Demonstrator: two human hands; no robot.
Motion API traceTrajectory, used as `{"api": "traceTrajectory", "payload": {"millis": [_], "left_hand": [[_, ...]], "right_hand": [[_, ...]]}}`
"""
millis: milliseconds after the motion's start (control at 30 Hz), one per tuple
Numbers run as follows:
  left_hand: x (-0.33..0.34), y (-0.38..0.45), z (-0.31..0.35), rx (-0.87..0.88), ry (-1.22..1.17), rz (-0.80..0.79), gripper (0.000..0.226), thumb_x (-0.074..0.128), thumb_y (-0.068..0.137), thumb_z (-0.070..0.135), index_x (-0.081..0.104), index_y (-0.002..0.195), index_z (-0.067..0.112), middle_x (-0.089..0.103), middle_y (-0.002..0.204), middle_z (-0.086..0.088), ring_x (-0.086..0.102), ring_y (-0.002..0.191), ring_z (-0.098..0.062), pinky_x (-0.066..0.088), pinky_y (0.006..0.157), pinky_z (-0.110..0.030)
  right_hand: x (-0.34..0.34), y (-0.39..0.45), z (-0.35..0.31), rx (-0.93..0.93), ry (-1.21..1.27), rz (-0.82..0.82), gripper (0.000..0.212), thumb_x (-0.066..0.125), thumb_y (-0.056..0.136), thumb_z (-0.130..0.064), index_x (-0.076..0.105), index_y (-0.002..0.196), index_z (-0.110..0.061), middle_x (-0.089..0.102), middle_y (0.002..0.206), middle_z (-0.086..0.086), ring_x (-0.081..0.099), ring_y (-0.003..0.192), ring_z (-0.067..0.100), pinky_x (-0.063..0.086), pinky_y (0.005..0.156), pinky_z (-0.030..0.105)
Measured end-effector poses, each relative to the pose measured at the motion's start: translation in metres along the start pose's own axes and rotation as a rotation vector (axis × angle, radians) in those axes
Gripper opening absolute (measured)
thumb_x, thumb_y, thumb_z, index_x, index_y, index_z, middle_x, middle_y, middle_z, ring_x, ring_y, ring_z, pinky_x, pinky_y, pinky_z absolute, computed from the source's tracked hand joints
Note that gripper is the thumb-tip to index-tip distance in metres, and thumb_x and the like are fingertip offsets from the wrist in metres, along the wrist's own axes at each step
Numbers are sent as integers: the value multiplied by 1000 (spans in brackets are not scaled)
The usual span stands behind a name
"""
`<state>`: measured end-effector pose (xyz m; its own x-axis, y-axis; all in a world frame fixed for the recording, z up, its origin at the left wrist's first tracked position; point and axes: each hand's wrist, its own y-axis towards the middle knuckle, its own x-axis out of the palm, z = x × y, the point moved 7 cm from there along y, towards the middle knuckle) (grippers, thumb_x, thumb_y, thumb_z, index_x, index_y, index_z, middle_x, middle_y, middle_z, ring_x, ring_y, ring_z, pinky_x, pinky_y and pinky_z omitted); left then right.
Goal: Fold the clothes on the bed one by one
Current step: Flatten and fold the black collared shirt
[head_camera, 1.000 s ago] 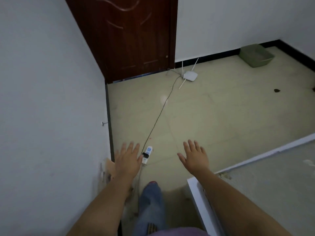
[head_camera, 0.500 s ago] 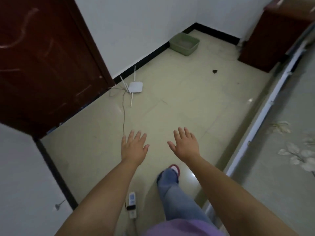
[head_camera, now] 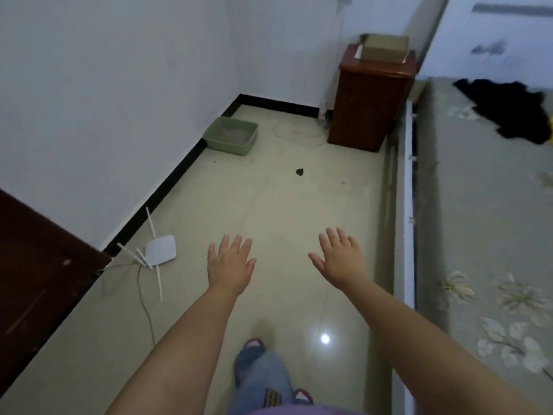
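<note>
Both of your hands are empty, fingers stretched out straight and spread: your left hand (head_camera: 230, 265) and your right hand (head_camera: 341, 260) hover palms-down over the floor (head_camera: 284, 205), touching nothing, well apart from each other.

Now the clothes (head_camera: 508, 110): a dark crumpled heap lies on the bed (head_camera: 478, 220) far up at the right, well away from both hands. You can't tell how many garments are in it, it reads as one black mass, and its right side is cut off by the frame edge. A sliver of something yellow (head_camera: 550, 127) peeks out beside it, also cut off, and too small to identify.

The bed runs down the right side with a floral cover; its white frame edge (head_camera: 408, 205) borders the floor, and the far side of the mattress is out of view.

Past the head of the bed stands a brown wooden cabinet (head_camera: 372, 97) with a cardboard box (head_camera: 384, 49) on top; what the box holds is hidden. A green tray (head_camera: 232, 136) sits against the left wall, its contents a pale blur. A small dark speck (head_camera: 299, 172) lies on the tiles; it's not clear what it is.

Near your left hand, a white router (head_camera: 160, 250) with thin antennas rests on the floor, its cable (head_camera: 143, 295) trailing toward you. A dark wooden door (head_camera: 36, 280) fills the lower left, mostly cropped. Below, your jeans leg (head_camera: 260, 378) and slippered toe (head_camera: 254, 344) show, and a bright light reflection (head_camera: 324, 339) glints on the tile.
</note>
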<state>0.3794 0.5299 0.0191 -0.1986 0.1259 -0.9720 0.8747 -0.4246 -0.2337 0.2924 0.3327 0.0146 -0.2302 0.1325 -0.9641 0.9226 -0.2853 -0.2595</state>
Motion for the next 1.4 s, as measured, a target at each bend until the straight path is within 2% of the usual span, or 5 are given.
{"api": "traceTrajectory", "payload": {"millis": [333, 700, 900, 1133, 1400], "left_hand": [[-75, 260, 110, 434, 95, 52, 51, 26, 98, 42, 16, 146, 28, 16, 154, 6, 8, 143, -19, 9, 113, -44], [-109, 405, 341, 929, 141, 42, 52, 29, 98, 42, 16, 146, 27, 19, 154, 4, 10, 143, -20, 11, 113, -42], [-140, 503, 472, 980, 185, 47, 53, 31, 98, 41, 15, 146, 27, 15, 155, 3, 7, 143, -21, 10, 114, -43], [-193, 604, 620, 1050, 161, 116, 53, 28, 98, 42, 13, 147, 27, 14, 155, 4, 6, 143, -20, 8, 114, -44], [-182, 738, 792, 1178, 213, 82, 52, 31, 97, 41, 19, 145, 24, 20, 153, 3, 11, 142, -20, 13, 113, -45]], "right_hand": [[-48, 149, 124, 488, 176, 70, 56, 24, 98, -45, 23, 145, -13, 14, 155, 9, 9, 143, 26, 9, 115, 40], [-51, 206, 290, 892, 290, 39, 60, 29, 96, -48, 21, 145, -14, 14, 155, 8, 9, 143, 25, 10, 116, 39], [-64, 263, 433, 961, 355, 12, 64, 32, 95, -49, 17, 146, -13, 12, 155, 9, 11, 143, 24, 11, 116, 38], [-123, 320, 604, 1024, 295, 91, 60, 33, 96, -46, 22, 144, -12, 15, 154, 10, 14, 142, 25, 15, 114, 38], [-115, 407, 761, 1149, 363, 48, 59, 31, 97, -43, 20, 145, -11, 13, 155, 9, 12, 143, 24, 14, 115, 37]]}}
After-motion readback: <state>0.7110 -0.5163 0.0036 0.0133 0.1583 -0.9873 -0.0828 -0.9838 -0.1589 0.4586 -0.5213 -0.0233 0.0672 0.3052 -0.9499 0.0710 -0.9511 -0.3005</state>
